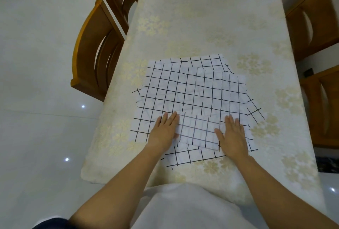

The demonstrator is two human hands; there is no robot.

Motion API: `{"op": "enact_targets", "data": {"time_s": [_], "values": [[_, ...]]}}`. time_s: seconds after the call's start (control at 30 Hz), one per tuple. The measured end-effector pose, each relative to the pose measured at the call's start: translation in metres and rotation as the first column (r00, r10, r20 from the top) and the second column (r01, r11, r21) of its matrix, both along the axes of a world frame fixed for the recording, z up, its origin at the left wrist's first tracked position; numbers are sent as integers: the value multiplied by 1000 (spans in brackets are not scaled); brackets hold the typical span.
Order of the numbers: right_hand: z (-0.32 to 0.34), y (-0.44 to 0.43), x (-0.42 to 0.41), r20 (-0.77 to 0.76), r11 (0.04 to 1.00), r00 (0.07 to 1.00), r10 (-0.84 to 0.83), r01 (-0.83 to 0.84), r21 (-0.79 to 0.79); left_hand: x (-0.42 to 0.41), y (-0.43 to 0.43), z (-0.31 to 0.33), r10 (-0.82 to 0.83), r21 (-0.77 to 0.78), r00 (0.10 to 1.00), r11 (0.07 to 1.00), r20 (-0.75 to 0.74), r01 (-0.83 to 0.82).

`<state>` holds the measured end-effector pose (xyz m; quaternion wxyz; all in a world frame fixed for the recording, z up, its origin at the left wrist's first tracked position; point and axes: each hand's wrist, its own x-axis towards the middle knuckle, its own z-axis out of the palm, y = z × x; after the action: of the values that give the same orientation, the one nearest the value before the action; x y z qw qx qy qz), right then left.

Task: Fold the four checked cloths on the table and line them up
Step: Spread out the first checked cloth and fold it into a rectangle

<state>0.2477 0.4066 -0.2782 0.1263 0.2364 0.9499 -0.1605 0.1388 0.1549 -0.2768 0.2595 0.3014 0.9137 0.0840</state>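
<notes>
White cloths with a black checked grid lie overlapping in a loose pile on the near half of the table. A small folded piece sits on top at the front of the pile. My left hand lies flat, palm down, at that piece's left edge. My right hand lies flat, palm down, at its right edge. Neither hand holds anything. How many cloths are stacked in the pile I cannot tell.
The table wears a cream tablecloth with pale gold flowers. Wooden chairs stand at the left and along the right side. White glossy floor tiles lie to the left.
</notes>
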Motion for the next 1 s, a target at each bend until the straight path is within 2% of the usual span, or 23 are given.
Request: {"op": "enact_targets", "data": {"time_s": [0.07, 0.13, 0.2, 0.3, 0.37, 0.4, 0.47, 0.5, 0.57, 0.6, 0.67, 0.73, 0.8, 0.87, 0.9, 1.0], "values": [[6, -5, -17, -144, 997, 989, -23, 12, -76, 3, 9, 1, 32, 41, 999, 999, -27, -31], [9, -12, -34, -156, 992, 987, 35, -53, -113, 7, 16, 2, 43, 56, 996, 998, -74, -39], [9, -18, -47, -76, 986, 987, 139, -145, -79, 11, 20, 0, 24, 49, 993, 999, -113, -19], [16, -17, -66, 94, 975, 971, 221, -222, 1, 16, 24, 5, 25, 62, 997, 998, -66, -21], [26, -17, -73, 199, 968, 948, 250, -250, -27, 18, 22, 9, 67, 139, 998, 988, 1, -66], [32, -17, -74, 198, 968, 948, 250, -239, -81, 18, 21, 11, 115, 210, 993, 970, 36, -120], [47, -24, -68, 91, 965, 980, 177, -155, -210, 14, 22, 18, 263, 365, 950, 879, 166, -307], [55, -28, -62, 34, 965, 991, 131, -119, -236, 10, 22, 22, 331, 434, 909, 801, 254, -413], [69, -37, -44, -52, 966, 994, 92, -101, -238, 2, 23, 33, 391, 518, 817, 635, 424, -573], [74, -40, -33, -73, 965, 994, 78, -94, -246, -2, 23, 35, 386, 523, 786, 592, 483, -613], [83, -43, -10, -118, 953, 993, -5, -31, -302, -7, 24, 37, 312, 535, 778, 585, 546, -609], [90, -41, 10, -201, 926, 967, -157, 73, -371, -5, 28, 36, 209, 593, 790, 559, 576, -580], [98, -36, 25, -251, 842, 890, -380, 220, -492, 6, 34, 43, 170, 623, 777, 505, 607, -597], [106, -34, 34, -247, 731, 809, -534, 295, -615, 17, 37, 52, 203, 638, 768, 452, 607, -624], [110, -34, 37, -246, 706, 791, -560, 301, -641, 23, 38, 56, 224, 645, 769, 435, 599, -629], [118, -39, 40, -288, 730, 793, -536, 265, -630, 37, 34, 70, 284, 630, 729, 371, 622, -682]]}}
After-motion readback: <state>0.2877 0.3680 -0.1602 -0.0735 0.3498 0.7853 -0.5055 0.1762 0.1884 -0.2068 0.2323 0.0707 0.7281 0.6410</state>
